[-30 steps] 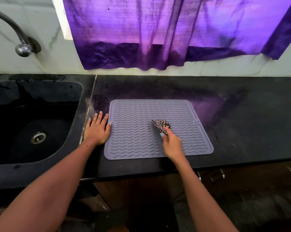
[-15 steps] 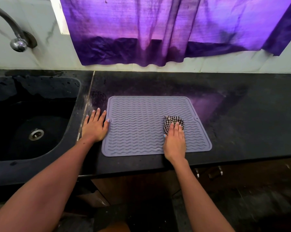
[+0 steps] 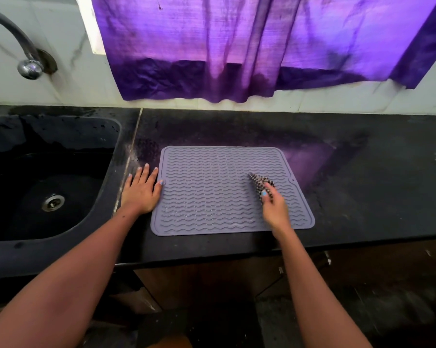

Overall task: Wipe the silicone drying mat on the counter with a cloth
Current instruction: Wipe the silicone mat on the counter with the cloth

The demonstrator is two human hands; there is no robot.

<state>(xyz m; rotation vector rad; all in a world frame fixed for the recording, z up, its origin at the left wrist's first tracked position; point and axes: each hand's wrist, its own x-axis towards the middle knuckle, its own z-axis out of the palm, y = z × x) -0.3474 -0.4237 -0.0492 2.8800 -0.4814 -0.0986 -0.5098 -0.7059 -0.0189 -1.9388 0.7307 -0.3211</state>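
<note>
**Cloth on the drying mat, one hand at each side**

The landmark is the grey silicone drying mat (image 3: pixel 211 192), which lies flat on the black counter (image 3: pixel 362 184), close to the front edge of it. Nearest to the camera, two bare forearms reach in from below toward the mat.

The right hand (image 3: pixel 274 209) is over the front right part of the mat. Its fingers are closed on a checked cloth (image 3: pixel 260 183), and the cloth sticks out beyond the fingers, toward the back, and touches the wavy ridges of the mat. The hand and the cloth are a little blurred.

The left hand (image 3: pixel 141 192) lies open and flat on the counter, just beside the left edge of the mat. The fingers are spread, and the thumb tip touches the mat's rim.

To the left of the mat, beyond the left hand, is the dark sink (image 3: pixel 106 197) with a round metal drain (image 3: pixel 53 202).

Behind the mat the counter meets a pale marble wall (image 3: pixel 68 79). A purple curtain (image 3: pixel 237 46) hangs there above the mat, and a curved tap (image 3: pixel 23 54) comes out of the wall above the sink.
</note>
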